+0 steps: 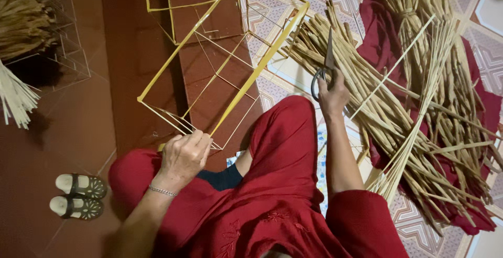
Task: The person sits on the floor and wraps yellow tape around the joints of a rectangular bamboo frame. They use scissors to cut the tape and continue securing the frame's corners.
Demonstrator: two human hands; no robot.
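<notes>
Evidently your left hand [183, 156] pinches the frame [220, 64] corner to steady it, while your right hand [331, 94] fingers grip scissors [324, 72] beside the reeds [414, 106].

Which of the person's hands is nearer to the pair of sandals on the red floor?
The left. The left hand grips a corner of the yellow stick frame, just up and right of the pale sandals. The right hand holds scissors far across, by the cut reeds.
</notes>
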